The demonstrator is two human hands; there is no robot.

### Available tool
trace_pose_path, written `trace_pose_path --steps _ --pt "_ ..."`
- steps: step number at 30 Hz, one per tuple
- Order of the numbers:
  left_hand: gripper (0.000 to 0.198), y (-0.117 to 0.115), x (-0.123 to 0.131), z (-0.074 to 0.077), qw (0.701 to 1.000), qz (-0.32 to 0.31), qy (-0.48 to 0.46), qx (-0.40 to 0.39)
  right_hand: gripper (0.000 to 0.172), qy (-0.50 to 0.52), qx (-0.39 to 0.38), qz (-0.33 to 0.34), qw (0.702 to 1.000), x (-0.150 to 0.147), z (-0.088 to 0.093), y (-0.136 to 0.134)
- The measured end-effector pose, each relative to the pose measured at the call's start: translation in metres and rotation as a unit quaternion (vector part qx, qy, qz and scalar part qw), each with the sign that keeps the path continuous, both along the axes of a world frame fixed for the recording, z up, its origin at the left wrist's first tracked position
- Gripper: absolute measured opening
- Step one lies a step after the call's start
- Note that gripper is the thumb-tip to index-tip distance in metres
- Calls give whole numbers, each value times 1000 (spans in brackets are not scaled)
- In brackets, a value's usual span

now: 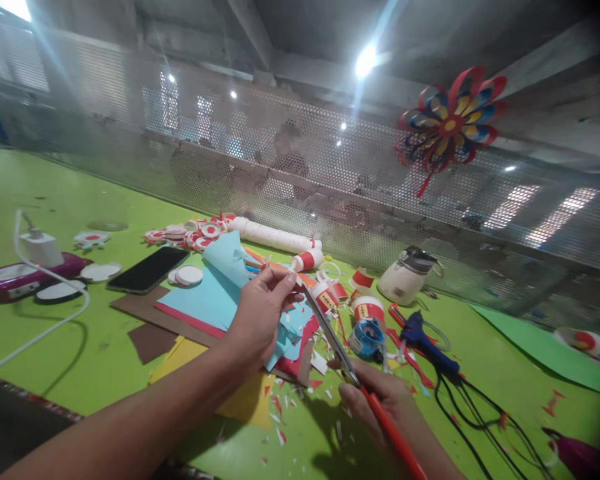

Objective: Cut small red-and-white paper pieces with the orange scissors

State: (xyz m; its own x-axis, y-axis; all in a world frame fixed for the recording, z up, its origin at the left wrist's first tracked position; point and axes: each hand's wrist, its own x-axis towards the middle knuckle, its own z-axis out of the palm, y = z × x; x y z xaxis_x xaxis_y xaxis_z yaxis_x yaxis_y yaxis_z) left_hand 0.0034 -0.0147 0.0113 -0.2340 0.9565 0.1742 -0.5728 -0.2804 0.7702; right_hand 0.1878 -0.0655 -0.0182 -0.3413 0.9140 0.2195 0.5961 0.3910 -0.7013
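My left hand is raised over the paper pile, thumb and fingertips pinched on a small white piece, apparently paper; its full shape is hidden by the fingers. My right hand grips scissors with red handles, the blades pointing up and away from me. Their tips reach the white piece, close to the left fingertips. Beneath the hands lie light blue paper, brown card and yellow paper. Cut paper cups in red and white stand just beyond the blades, beside a blue tape roll.
A blue glue gun with black cord lies at right, near green paper and a white pot. At left are a phone, a purple power strip and a white cable. A perforated metal screen backs the green table.
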Motion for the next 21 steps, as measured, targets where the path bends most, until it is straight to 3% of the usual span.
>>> trace_pose_path --steps 21 --pt "13 -1 0 1 1000 -3 -8 -14 33 8 21 -2 1000 -5 1 -3"
